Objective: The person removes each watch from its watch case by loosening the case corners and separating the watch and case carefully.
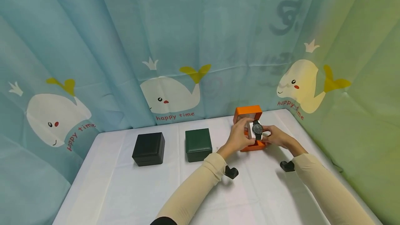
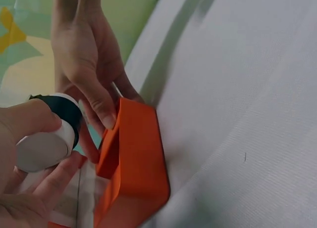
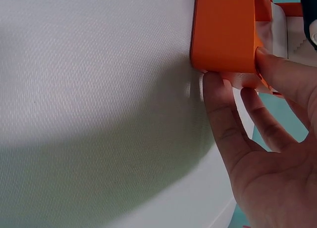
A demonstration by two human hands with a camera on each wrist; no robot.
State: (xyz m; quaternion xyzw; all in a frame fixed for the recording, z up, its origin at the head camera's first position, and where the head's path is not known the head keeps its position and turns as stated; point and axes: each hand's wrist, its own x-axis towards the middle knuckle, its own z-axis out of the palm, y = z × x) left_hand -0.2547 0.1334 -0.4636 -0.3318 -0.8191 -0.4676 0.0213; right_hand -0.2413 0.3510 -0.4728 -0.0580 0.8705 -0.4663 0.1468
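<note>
An orange watch box point(image 1: 249, 109) stands with its lid raised at the back right of the table. My left hand point(image 1: 237, 138) grips a white cushion point(image 2: 42, 151) by its ends, just over the box. Around that cushion runs a dark-strapped wristwatch point(image 1: 257, 128), its dark dial facing up in the head view. My right hand point(image 1: 278, 136) pinches the box's right side wall: the thumb point(image 3: 277, 69) lies on the rim and fingers press the outside. Part of the box's inside is hidden behind the left hand and the cushion.
A closed green box point(image 1: 198, 145) stands left of the orange one, and a closed black box point(image 1: 149, 149) farther left. All are on a white-covered table point(image 1: 125, 193). A blue curtain point(image 1: 218, 44) with whale prints hangs behind; a green one borders the right side.
</note>
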